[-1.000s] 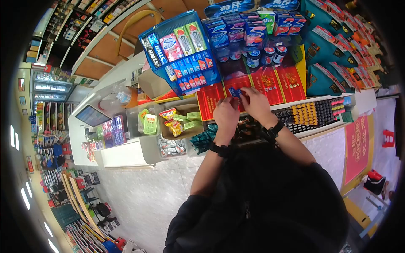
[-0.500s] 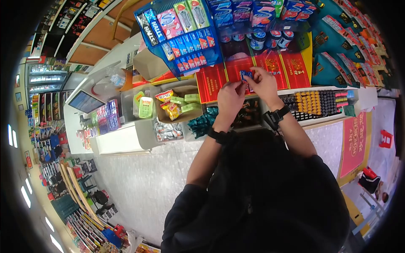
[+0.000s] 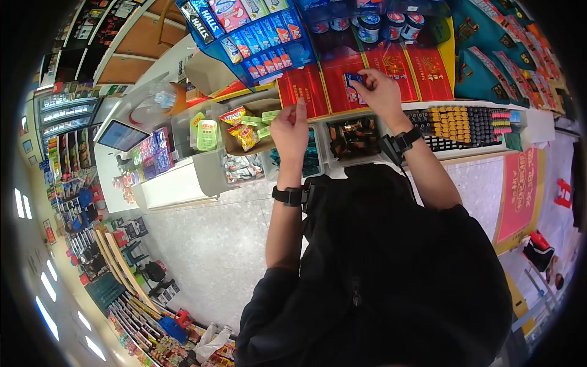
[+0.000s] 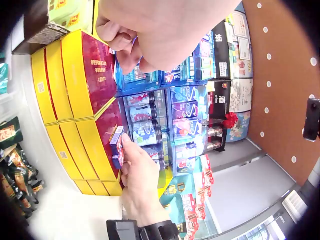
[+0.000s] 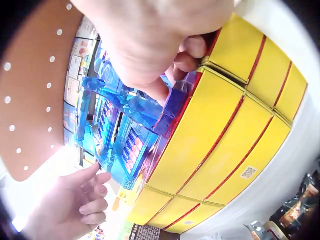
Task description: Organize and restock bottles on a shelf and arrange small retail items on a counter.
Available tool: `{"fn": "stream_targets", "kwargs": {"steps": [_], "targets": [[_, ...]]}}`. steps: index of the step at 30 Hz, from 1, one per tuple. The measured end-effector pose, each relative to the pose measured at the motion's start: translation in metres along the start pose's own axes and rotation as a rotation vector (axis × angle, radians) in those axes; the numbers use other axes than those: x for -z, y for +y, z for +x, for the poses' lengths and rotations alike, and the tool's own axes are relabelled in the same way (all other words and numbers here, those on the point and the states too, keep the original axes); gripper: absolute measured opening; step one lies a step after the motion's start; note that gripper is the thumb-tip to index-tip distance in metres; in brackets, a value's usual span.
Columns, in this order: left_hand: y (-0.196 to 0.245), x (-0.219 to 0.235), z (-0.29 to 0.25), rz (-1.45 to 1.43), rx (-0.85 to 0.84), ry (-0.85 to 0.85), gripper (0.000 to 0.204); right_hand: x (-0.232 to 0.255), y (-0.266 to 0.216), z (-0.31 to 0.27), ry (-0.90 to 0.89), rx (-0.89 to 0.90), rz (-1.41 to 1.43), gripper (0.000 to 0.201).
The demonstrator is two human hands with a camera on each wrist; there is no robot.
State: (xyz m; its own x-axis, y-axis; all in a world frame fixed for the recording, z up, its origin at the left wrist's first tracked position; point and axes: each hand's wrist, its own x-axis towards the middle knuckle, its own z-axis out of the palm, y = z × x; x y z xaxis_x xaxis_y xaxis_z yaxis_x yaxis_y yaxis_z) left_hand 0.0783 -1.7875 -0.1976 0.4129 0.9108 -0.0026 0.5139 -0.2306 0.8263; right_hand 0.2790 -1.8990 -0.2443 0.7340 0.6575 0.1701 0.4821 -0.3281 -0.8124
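My right hand pinches a small blue pack by its edge, over the red top of a carton. In the left wrist view, the pack lies against the red carton face, with the right hand at its side. The right wrist view shows the pack under the fingers of the right hand. My left hand holds nothing and hovers by the front left edge of the red cartons, its fingers loosely curled; the left wrist view has this hand at the top.
A blue candy rack stands behind the cartons at the left. Round gum tubs sit behind them. In front are a bin of dark packets and a box of snacks; rows of black and yellow items lie to the right.
My left hand has come away from the pack and moved left. The right hand keeps its pinch on the pack. The head view has shifted, so the counter appears higher in it.
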Motion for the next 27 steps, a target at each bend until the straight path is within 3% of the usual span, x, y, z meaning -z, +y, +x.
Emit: {"fn": "stream_targets", "kwargs": {"steps": [4,5,7,9,13,17,19,20,25,27], "targets": [[-0.005,0.003,-0.017,-0.039,0.036,0.024,0.045,0.0,-0.001,-0.001,0.053,-0.003,0.128,0.029],[-0.004,0.004,-0.021,-0.039,0.043,0.01,0.044,0.0,-0.007,-0.004,0.103,0.016,0.045,0.024],[-0.003,0.0,-0.032,-0.002,0.063,-0.001,0.042,-0.003,-0.036,-0.01,0.118,0.111,0.014,0.02],[-0.005,-0.01,-0.042,-0.021,0.067,-0.013,0.04,-0.017,-0.066,-0.011,0.075,0.326,0.045,0.016],[-0.005,-0.017,-0.054,-0.061,-0.01,-0.055,0.037,-0.063,-0.091,0.002,-0.081,0.58,-0.073,0.035],[0.002,-0.01,-0.061,-0.003,0.021,-0.115,0.036,-0.087,-0.111,0.028,-0.234,0.563,-0.196,0.047],[-0.002,-0.009,-0.064,-0.036,0.084,-0.109,0.038,-0.093,-0.118,0.037,-0.299,0.398,-0.444,0.063],[-0.004,-0.008,-0.066,-0.078,0.085,-0.104,0.038,-0.099,-0.114,0.041,-0.299,0.403,-0.47,0.073],[-0.012,-0.002,-0.063,-0.077,0.064,-0.042,0.035,-0.101,-0.126,0.042,-0.363,0.381,-0.592,0.071],[-0.015,0.0,-0.063,-0.039,0.058,-0.047,0.036,-0.106,-0.121,0.044,-0.31,0.388,-0.6,0.068]]}}
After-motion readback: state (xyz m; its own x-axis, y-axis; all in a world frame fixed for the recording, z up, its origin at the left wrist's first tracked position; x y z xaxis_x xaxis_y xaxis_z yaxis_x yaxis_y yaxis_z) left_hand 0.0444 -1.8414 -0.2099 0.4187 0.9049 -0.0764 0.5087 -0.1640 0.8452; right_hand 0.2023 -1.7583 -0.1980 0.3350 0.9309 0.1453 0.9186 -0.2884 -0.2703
